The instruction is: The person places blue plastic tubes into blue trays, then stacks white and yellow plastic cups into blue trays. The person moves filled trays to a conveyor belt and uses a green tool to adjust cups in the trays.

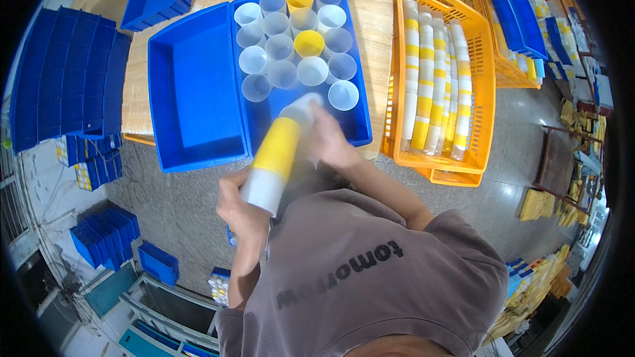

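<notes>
Grey, glossy floor (178, 215) around a pale wood-topped table (372, 20), whitish wall (47, 188) at left.

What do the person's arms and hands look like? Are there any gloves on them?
No gloves: the left hand and right hand are bare, though the right looks blurry. The forearms are bare too. Short grey-brown sleeves cover the upper arms, part of a T-shirt with dark lettering across it.

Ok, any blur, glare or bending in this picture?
Head view: the right hand and the upper end of the cup stack look blurred; head view: glare spots the grey floor at right; head view: the blue trays at far left curve, and the corners are black.
</notes>
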`<act>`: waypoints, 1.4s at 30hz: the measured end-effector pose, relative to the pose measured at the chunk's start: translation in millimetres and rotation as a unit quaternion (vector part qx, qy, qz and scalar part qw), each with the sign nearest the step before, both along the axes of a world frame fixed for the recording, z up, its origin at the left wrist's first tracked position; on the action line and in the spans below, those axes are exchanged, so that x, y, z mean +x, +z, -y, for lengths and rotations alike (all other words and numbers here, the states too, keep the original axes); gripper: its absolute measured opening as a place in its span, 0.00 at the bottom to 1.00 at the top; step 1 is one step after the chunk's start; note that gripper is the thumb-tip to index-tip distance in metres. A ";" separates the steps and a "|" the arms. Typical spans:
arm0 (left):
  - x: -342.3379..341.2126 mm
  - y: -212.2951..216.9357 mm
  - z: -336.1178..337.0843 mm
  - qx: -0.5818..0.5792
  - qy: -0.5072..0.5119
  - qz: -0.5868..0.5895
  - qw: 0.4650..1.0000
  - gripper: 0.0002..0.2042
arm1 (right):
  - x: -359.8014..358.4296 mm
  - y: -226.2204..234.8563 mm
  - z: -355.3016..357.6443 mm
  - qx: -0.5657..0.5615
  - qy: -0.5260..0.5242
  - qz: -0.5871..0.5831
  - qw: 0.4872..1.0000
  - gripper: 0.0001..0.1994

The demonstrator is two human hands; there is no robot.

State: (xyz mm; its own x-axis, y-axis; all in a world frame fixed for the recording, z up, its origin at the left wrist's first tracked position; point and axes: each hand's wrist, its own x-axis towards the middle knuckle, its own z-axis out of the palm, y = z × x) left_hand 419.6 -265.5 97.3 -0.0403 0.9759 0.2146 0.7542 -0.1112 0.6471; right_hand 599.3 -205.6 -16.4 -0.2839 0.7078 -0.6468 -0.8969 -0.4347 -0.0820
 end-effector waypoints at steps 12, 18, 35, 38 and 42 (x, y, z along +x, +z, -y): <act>-18.7 -11.8 -9.1 -0.002 0.099 -0.048 0.994 0.23 | -20.5 2.2 -5.1 0.192 0.149 0.214 0.946 0.24; -14.9 -33.5 -45.9 -0.008 0.038 -0.073 0.997 0.19 | 0.5 -15.9 36.9 0.093 0.127 0.128 0.979 0.24; 72.3 -91.8 -64.4 -0.376 -0.171 0.165 0.896 0.25 | 100.6 15.3 73.5 0.338 0.076 0.856 0.385 0.32; 91.7 -117.7 -65.5 -0.410 -0.238 0.191 0.859 0.25 | 149.8 -17.9 83.4 0.250 0.030 0.859 0.446 0.26; 97.2 -122.1 -62.9 -0.413 -0.203 0.164 0.872 0.23 | 252.8 -116.5 83.1 -0.044 0.089 0.856 0.507 0.18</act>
State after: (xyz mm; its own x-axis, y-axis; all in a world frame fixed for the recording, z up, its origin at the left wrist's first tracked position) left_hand 516.8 -202.6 -24.8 0.4185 0.7398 -0.5268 0.5205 0.2800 0.8067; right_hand 852.1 -288.7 -132.8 0.6937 0.7159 -0.0793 0.5106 -0.5664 -0.6469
